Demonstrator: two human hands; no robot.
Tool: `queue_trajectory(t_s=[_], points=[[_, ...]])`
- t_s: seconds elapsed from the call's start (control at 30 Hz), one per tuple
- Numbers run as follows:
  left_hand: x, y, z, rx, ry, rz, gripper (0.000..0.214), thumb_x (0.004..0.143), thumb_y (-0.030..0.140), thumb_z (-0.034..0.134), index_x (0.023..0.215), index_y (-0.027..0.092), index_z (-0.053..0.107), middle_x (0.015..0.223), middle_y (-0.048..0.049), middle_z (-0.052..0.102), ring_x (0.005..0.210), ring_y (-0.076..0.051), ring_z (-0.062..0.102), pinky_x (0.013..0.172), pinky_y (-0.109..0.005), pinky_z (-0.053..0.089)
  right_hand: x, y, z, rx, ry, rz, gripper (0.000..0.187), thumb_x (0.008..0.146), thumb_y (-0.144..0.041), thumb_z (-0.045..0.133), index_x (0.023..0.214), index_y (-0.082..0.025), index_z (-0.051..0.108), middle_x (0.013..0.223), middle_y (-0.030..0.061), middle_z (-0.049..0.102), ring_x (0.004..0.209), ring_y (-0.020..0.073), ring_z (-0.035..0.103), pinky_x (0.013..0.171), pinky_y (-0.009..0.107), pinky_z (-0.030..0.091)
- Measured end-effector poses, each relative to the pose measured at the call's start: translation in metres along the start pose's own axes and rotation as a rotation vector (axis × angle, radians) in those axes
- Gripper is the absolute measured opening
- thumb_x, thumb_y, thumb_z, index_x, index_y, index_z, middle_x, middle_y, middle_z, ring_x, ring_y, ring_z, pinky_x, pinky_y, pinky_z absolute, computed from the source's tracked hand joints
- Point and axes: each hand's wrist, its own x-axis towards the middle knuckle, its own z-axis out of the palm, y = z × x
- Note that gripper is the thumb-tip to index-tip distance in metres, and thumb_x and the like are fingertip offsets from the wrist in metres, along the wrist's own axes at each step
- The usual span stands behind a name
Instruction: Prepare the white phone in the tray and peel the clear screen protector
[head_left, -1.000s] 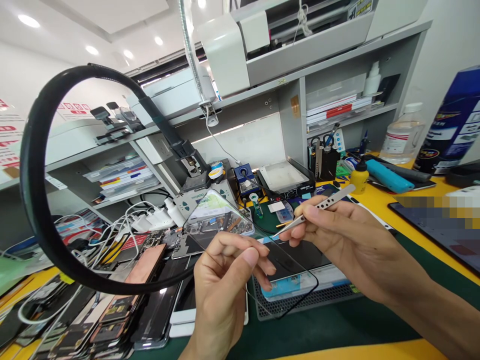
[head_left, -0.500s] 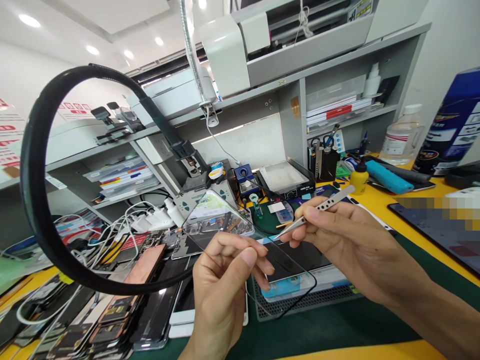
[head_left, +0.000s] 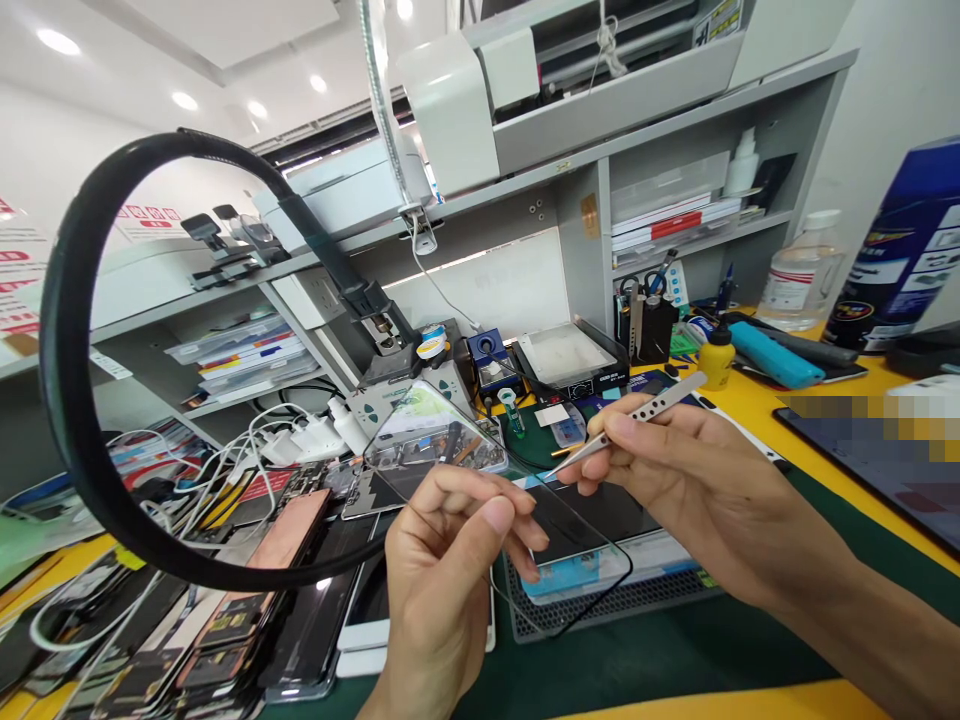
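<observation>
My left hand (head_left: 446, 585) is closed on a clear glass panel (head_left: 424, 425) with thin dark edges, pinched between thumb and fingers and tilted in the air. The fingers cover its middle. In my right hand (head_left: 697, 465) is a pair of metal tweezers (head_left: 660, 405) with holes along the side. The tweezers' tips point left and meet the panel's upper edge or lie just beside it; I cannot tell which. Behind and below the panel lies a phone with a black screen (head_left: 634, 510), resting on a blue and white pack (head_left: 664, 562) over a dark perforated pad (head_left: 645, 605).
A black flexible arm (head_left: 64, 380) loops across the left side. Stacked phones and parts (head_left: 232, 630) crowd the left of the green mat (head_left: 720, 650). A yellow bottle (head_left: 717, 360), a clear jug (head_left: 799, 275) and a tablet (head_left: 870, 470) stand or lie at right.
</observation>
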Motion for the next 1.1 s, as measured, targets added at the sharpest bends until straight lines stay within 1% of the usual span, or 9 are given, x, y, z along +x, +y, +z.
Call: queue_trajectory(t_s=[0.27,0.53,0.67,1.1], points=[[-0.0005,-0.0001,0.0023,-0.013,0.005,0.003,0.007,0.079,0.018,0.074,0.076,0.017,0.067,0.074,-0.0013,0.07,0.057,-0.012,0.064,0.047,-0.019,0.052,-0.0003,-0.0008,0.0006,-0.002,-0.002,-0.009,0.017,0.089,-0.032,0.072,0.084,-0.016,0.075,0.079,0.0056,0.074,0.082,0.0176,0.07,0.078,0.027,0.056],[-0.0003,-0.0008,0.0011,-0.003,-0.01,0.009,0.007,0.08,0.018,0.073,0.077,0.016,0.067,0.074,-0.0025,0.07,0.058,-0.013,0.064,0.047,-0.02,0.051,-0.0001,0.0,0.001,0.002,0.004,-0.011,0.015,0.089,-0.031,0.073,0.085,-0.018,0.076,0.079,0.0049,0.075,0.081,0.0172,0.071,0.077,0.026,0.056],[0.0,-0.001,0.0001,0.006,-0.022,0.006,0.008,0.081,0.018,0.073,0.077,0.016,0.066,0.075,-0.0029,0.069,0.059,-0.013,0.064,0.049,-0.021,0.052,0.0005,-0.0008,0.0015,-0.006,-0.001,-0.009,0.016,0.089,-0.033,0.072,0.085,-0.018,0.076,0.078,0.0055,0.075,0.081,0.0179,0.071,0.077,0.028,0.056],[-0.0002,-0.0006,0.0004,0.01,-0.03,0.004,0.009,0.079,0.019,0.074,0.076,0.016,0.066,0.075,-0.0023,0.069,0.058,-0.013,0.064,0.049,-0.021,0.052,-0.0006,-0.0014,0.0015,-0.005,-0.003,-0.015,0.016,0.09,-0.032,0.071,0.085,-0.017,0.075,0.079,0.0059,0.074,0.082,0.018,0.07,0.079,0.028,0.056]])
